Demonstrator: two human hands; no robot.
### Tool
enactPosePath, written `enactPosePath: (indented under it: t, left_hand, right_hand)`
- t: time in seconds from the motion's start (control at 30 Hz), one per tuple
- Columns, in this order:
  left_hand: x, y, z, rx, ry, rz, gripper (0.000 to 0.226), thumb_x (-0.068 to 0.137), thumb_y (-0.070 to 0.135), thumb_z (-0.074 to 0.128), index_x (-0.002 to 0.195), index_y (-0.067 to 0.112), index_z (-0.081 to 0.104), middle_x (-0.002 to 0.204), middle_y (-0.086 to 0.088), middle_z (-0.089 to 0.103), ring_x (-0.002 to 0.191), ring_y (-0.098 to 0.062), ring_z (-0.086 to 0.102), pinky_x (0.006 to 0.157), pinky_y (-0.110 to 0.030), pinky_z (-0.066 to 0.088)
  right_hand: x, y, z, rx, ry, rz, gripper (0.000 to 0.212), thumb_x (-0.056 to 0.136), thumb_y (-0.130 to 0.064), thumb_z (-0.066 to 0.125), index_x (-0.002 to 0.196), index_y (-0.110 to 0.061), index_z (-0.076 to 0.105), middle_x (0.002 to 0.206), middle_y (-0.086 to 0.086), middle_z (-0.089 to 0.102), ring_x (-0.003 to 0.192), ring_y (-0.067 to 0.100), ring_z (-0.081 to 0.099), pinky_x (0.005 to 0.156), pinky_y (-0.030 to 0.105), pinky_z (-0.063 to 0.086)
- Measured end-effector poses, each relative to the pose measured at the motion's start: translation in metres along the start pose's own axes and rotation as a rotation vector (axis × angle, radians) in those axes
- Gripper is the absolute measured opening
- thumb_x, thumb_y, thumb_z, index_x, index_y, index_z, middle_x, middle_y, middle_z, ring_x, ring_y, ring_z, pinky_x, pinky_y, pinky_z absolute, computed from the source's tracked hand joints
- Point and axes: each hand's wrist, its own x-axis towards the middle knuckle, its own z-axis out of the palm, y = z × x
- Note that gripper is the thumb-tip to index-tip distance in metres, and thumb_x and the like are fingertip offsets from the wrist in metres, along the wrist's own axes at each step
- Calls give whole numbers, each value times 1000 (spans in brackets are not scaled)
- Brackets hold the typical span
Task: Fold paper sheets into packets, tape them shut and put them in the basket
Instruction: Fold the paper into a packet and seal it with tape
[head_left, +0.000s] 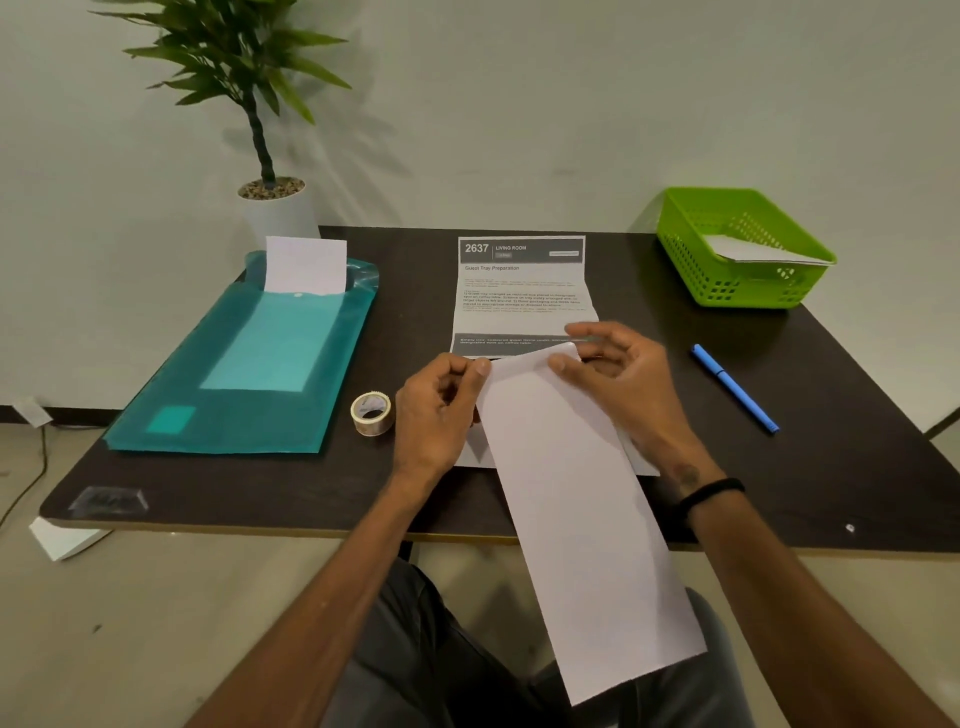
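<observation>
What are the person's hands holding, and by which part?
Both hands hold the paper strip by its far end: left hand at the left corner, right hand at the right corner.

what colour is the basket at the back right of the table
Bright lime green; the basket has perforated sides, seen in the head view.

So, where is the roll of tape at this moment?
In the head view the roll of tape stands on the dark table, left of centre, between the teal folder and the left hand, just beside that hand.
</observation>
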Motion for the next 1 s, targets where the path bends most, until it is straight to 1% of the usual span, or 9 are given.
enactPosePath:
  t: [0.07, 0.2, 0.3, 0.4, 0.5, 0.57, 0.7, 0.87, 1.0]
  left_hand:
    - [0, 6, 0, -36, -35, -24, 24, 99, 36, 66, 97, 12, 71, 89, 5, 76, 81, -10, 74, 57, -23, 58]
    - [-3, 18, 0, -140, -83, -109, 23, 94, 35, 72, 92, 13, 75, 85, 2, 78, 78, -16, 76, 70, -33, 62]
    - [-4, 32, -1, -225, -97, -145, 22, 92, 34, 74, 85, 13, 75, 81, -3, 77, 78, -28, 75, 72, -39, 61]
    - [2, 45, -6, -225, -156, -124, 22, 91, 33, 75, 84, 12, 74, 83, 0, 77, 80, -25, 75, 70, -33, 61]
    - [12, 59, -10, -140, -226, -187, 31, 91, 44, 72, 95, 14, 76, 98, 5, 77, 93, -22, 74, 81, -38, 63]
    - [13, 68, -16, -37, -311, -245, 37, 88, 58, 69, 109, 27, 72, 110, 9, 73, 98, -19, 72, 87, -41, 63]
    - [14, 77, -39, 299, -537, -172, 59, 76, 62, 80, 127, 42, 55, 111, 15, 66, 93, -14, 70, 77, -27, 59]
    - [47, 102, -74, 540, -529, 59, 49, 66, 62, 86, 106, 38, 70, 91, 29, 67, 79, 1, 68, 63, -13, 47]
    - [80, 112, -85, 879, -519, 233, 81, 52, 87, 76, 117, 38, 73, 110, 18, 75, 90, -5, 70, 79, -29, 54]
  right_hand:
    - [9, -19, -3, -177, -80, -37, 35, 79, -28, 89, 110, -21, 76, 96, -6, 79, 91, 5, 73, 80, 20, 59]
    - [24, -51, -13, -488, -387, -80, 11, 85, -26, 85, 95, -23, 81, 92, -9, 79, 90, 10, 74, 92, 39, 60]
    - [22, -67, -16, -505, -485, -81, 10, 88, -25, 82, 98, -21, 82, 94, -7, 80, 93, 13, 75, 92, 37, 59]
    - [14, -71, -21, -435, -518, -20, 16, 87, -27, 83, 99, -17, 82, 94, -2, 81, 94, 17, 76, 89, 33, 58]
    - [9, -63, -25, -372, -447, -1, 12, 87, -21, 84, 96, -13, 81, 91, 3, 81, 85, 15, 76, 83, 33, 59]
    - [4, -54, -24, -210, -289, 4, 13, 86, -16, 83, 97, -9, 80, 90, 7, 80, 83, 17, 76, 80, 32, 60]
    - [-1, -36, -26, 128, -10, 117, 13, 83, -13, 84, 94, -8, 79, 92, 9, 80, 81, 18, 75, 76, 33, 57]
    - [-9, -29, -27, 367, -114, 307, 28, 83, -12, 79, 109, -2, 74, 108, 16, 78, 91, 26, 76, 77, 41, 65]
    - [-14, -29, -27, 226, -232, 318, 31, 86, 3, 76, 116, -1, 71, 107, 14, 79, 95, 27, 78, 72, 34, 64]
